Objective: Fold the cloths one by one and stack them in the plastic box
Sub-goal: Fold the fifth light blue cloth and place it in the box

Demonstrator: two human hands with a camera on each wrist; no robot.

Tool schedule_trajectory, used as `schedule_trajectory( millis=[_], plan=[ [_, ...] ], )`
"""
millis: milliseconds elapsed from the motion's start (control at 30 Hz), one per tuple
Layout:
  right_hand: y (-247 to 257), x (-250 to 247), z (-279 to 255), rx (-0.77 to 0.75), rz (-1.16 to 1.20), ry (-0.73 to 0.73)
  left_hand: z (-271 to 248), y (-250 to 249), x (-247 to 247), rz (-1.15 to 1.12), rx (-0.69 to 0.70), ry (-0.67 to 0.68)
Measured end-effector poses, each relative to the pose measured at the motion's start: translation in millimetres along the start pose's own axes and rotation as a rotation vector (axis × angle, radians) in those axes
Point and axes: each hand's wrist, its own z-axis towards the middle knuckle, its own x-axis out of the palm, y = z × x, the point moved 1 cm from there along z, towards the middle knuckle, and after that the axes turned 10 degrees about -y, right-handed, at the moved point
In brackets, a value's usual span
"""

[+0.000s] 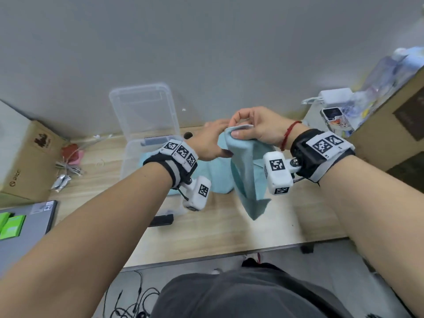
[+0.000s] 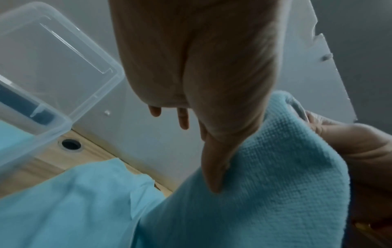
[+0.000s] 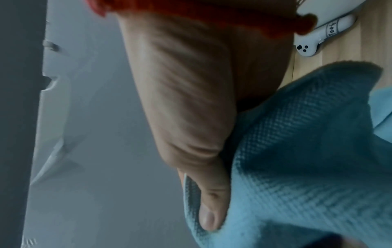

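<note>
We see soft, even, rather dim indoor light with faint shadows. The head view bows strongly at its edges and smears toward the right. Both wrist views are darker, grainy, and blurred up close.

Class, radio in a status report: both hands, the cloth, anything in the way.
Right hand pinches lifted blue cloth at its top corner. Left hand touches it, fingers straight. Plastic box open, nothing blocking.

Teal cloth [image 1: 246, 171] hanging, clear box [image 1: 146, 125] open
</note>
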Motion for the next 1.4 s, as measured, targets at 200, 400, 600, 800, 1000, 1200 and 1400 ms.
schedule_trajectory(
  millis=[200, 400, 600, 800, 1000, 1200, 1400],
  plan=[
    [-4, -4, -40, -0.043, -0.305, -0.254, -42, 0, 36, 0.012, -0.115, 0.199],
    [-22, -27, -78, -0.047, -0.651, -0.706, -77, 15, 34, 0.213, -0.238, 0.172],
    [-56, -33, -94, 0.132, -0.964, -0.441, -92, 23, 7, 0.445, -0.345, 0.069],
    [-69, -53, -100, 0.081, -0.839, -0.598, -89, 0, -6, 0.533, -0.372, -0.043],
    [-77, -81, -107, 0.103, -0.834, -0.707, -84, -13, -19, 0.454, -0.372, -0.107],
    [-79, -101, -100, 0.09, -0.752, -0.717, -82, -34, -41, 0.053, -0.396, 0.11],
    [-80, -118, -84, 0.126, -0.644, -0.71, -62, -33, -49, 0.001, -0.449, -0.055]
  ],
)
